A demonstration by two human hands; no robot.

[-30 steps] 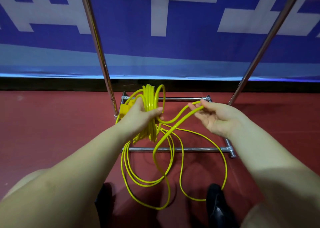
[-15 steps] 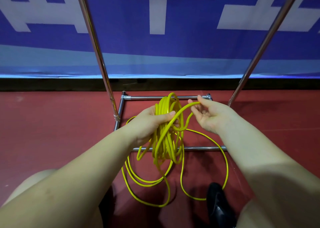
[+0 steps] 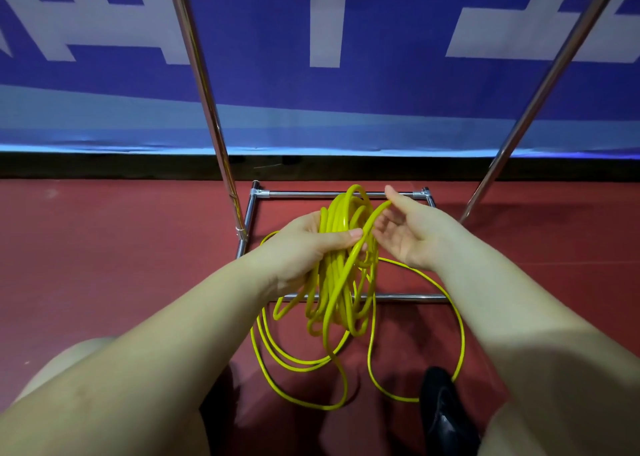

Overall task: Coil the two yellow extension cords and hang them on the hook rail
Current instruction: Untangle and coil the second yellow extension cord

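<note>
The left hand [image 3: 304, 244] grips a bundle of yellow extension cord [image 3: 341, 268], thumb curled over the front of the gathered loops and fingers wrapped behind them. The top of the coil arches up just above that hand, and the rest of the loops hang below it, in front of the near bar of a chrome rack base [image 3: 408, 297]. The right hand [image 3: 412, 230] sits just beside the coil on its right, palm turned toward the left hand, fingers relaxed and fairly wide. 1 strand of the cord runs from the bundle up across its fingertips; whether the thumb and forefinger pinch that strand or only touch it cannot be told. Below both hands, several loose loops trail onto the red floor [image 3: 104, 247], the widest sweeping out under the right forearm to a black shoe [image 3: 446, 417]. 2 slanted chrome poles [image 3: 204, 102] rise past the hands toward a blue-and-white banner [image 3: 311, 84].
</note>
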